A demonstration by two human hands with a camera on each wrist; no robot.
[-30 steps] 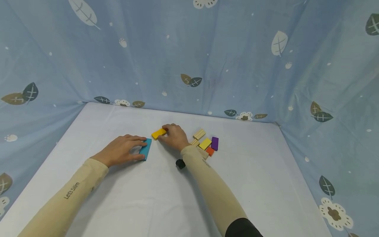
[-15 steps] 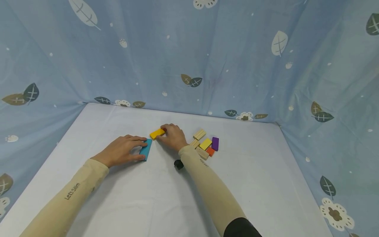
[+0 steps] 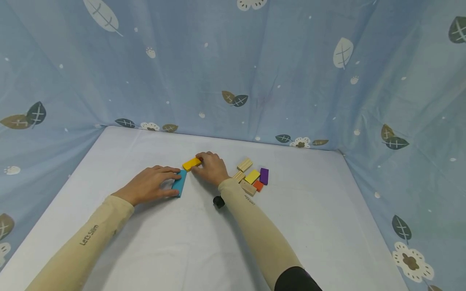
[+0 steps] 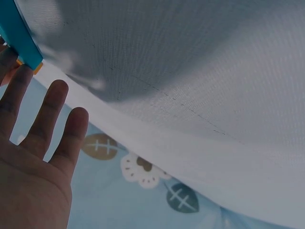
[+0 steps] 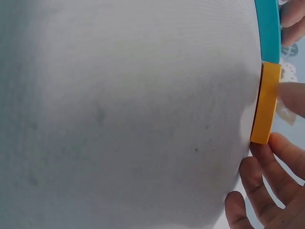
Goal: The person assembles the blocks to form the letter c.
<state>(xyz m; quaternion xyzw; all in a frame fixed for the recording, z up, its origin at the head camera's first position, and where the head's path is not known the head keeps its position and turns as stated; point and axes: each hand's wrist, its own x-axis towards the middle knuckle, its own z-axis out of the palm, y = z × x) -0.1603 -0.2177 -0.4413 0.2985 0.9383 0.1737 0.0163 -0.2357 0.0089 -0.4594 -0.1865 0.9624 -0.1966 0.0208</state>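
My left hand (image 3: 153,186) holds a flat blue block (image 3: 179,182) on the white table, thumb at its near end and fingers at its far end. In the left wrist view the outer fingers (image 4: 71,129) are spread off the block. Just to the right, my right hand (image 3: 212,167) pinches an orange-yellow block (image 3: 191,164) between thumb and fingers. Seen from the right wrist, this orange-yellow block (image 5: 267,105) lies end to end with the blue block (image 5: 270,33), corners touching or nearly so. Parts of both blocks are hidden by fingers.
Right of my right hand lies a loose group: plain wooden blocks (image 3: 248,188), a yellow block (image 3: 252,176), a purple block (image 3: 264,176) and a red block (image 3: 258,185). A blue leaf-patterned curtain (image 3: 233,72) borders the white table (image 3: 309,218).
My right hand has slid the orange-yellow block a little to the left, up to the blue block's far end. The left hand and the blue block have stayed in place.
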